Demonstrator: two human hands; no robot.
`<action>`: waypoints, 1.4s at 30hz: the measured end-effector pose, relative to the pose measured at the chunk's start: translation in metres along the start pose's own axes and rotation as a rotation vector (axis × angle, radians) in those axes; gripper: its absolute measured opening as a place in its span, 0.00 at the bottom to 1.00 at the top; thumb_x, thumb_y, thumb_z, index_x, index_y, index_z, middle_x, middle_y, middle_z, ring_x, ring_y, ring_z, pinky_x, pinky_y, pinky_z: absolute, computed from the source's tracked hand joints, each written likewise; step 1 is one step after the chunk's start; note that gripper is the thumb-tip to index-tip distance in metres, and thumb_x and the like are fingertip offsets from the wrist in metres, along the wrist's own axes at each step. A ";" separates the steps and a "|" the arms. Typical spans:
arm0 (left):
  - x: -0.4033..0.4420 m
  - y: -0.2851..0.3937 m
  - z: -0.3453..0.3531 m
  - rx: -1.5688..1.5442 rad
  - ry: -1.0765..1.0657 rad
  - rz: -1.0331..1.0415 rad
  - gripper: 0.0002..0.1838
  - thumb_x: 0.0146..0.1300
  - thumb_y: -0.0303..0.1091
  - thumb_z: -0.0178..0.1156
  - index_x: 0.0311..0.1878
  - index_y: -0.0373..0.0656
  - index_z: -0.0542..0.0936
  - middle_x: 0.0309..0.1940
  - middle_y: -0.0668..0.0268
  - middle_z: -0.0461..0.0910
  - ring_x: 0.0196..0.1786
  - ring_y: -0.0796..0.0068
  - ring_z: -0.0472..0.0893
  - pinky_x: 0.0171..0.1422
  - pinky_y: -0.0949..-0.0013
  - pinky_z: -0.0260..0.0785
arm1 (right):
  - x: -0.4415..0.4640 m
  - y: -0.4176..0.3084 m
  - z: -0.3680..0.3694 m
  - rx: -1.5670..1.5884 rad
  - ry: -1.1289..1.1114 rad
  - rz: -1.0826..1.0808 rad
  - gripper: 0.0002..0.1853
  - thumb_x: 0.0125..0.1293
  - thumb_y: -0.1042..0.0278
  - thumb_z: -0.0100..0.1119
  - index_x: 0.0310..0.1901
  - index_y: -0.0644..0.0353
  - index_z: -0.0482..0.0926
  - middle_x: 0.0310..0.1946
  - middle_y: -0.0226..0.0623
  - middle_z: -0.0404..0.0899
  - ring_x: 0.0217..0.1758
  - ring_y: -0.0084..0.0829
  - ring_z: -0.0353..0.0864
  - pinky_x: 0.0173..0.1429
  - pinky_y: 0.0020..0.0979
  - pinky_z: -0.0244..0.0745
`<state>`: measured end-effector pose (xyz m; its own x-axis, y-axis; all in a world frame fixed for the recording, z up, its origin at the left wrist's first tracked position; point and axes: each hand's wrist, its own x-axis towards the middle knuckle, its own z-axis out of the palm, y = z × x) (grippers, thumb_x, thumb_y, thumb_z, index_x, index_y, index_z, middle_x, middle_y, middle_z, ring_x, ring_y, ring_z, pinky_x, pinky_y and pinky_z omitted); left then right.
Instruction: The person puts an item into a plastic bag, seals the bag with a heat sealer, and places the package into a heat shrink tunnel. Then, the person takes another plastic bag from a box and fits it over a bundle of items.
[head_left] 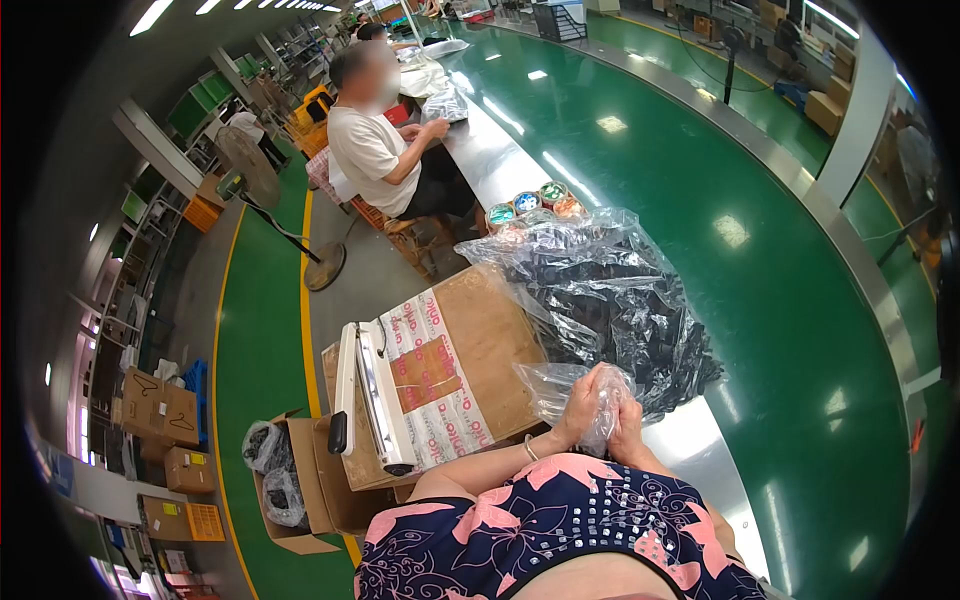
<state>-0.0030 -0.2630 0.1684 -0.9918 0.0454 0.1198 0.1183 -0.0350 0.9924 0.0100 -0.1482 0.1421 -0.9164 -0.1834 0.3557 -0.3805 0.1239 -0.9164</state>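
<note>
A crumpled clear plastic bag (pixel 600 418) is gathered between both hands, close in front of my body. My left hand (pixel 580 405), with a bracelet at the wrist, is closed on it from the left. Pressed close beside it, my right hand (pixel 627 425) grips the same bag from the other side; some of its fingers are hidden. A loose part of the plastic spreads out to the left. Just beyond my hands lies a large pile of black items in clear plastic (pixel 620 300) on the work table.
A white bar-shaped heat sealer (pixel 375 400) rests on a taped carton (pixel 495 345) to my left. Several tape rolls (pixel 527 203) stand behind the pile. Farther along the metal table edge (pixel 500 165) sits a co-worker (pixel 370 145). An open carton (pixel 305 460) with bagged items stands on the floor.
</note>
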 end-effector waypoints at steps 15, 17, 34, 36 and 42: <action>-0.002 -0.012 -0.005 -0.080 -0.020 -0.071 0.08 0.65 0.31 0.52 0.42 0.37 0.75 0.34 0.70 0.77 0.39 0.83 0.72 0.44 0.75 0.67 | 0.002 -0.009 0.003 -0.005 0.010 0.028 0.10 0.64 0.70 0.49 0.41 0.64 0.78 0.37 0.47 0.81 0.41 0.47 0.81 0.47 0.38 0.73; -0.002 -0.008 -0.004 -0.087 -0.021 -0.065 0.08 0.65 0.31 0.52 0.42 0.37 0.75 0.34 0.70 0.76 0.39 0.83 0.72 0.44 0.75 0.67 | 0.003 -0.010 0.003 -0.003 0.017 0.026 0.10 0.64 0.70 0.49 0.41 0.64 0.78 0.37 0.47 0.81 0.41 0.47 0.81 0.47 0.38 0.73; -0.001 -0.004 -0.004 -0.095 -0.031 -0.092 0.07 0.64 0.31 0.53 0.40 0.38 0.74 0.32 0.71 0.76 0.37 0.85 0.72 0.42 0.76 0.67 | 0.006 -0.018 0.001 -0.021 0.023 0.018 0.10 0.64 0.69 0.48 0.40 0.64 0.77 0.36 0.48 0.80 0.40 0.49 0.80 0.46 0.41 0.72; -0.001 0.000 -0.003 -0.096 -0.031 -0.083 0.07 0.64 0.31 0.53 0.41 0.38 0.75 0.32 0.71 0.76 0.37 0.85 0.72 0.42 0.76 0.67 | 0.006 -0.018 0.001 -0.015 0.023 0.025 0.10 0.64 0.69 0.48 0.39 0.64 0.77 0.36 0.48 0.80 0.40 0.49 0.80 0.46 0.41 0.72; 0.001 0.001 0.001 -0.027 -0.003 -0.014 0.10 0.68 0.35 0.46 0.38 0.37 0.72 0.26 0.65 0.75 0.32 0.79 0.72 0.37 0.70 0.68 | 0.005 -0.013 0.000 -0.007 0.012 0.008 0.10 0.65 0.69 0.48 0.39 0.64 0.77 0.35 0.48 0.80 0.40 0.48 0.80 0.45 0.40 0.72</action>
<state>-0.0035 -0.2620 0.1698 -0.9931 0.0491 0.1062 0.1031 -0.0610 0.9928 0.0099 -0.1512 0.1556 -0.9207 -0.1702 0.3511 -0.3744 0.1320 -0.9178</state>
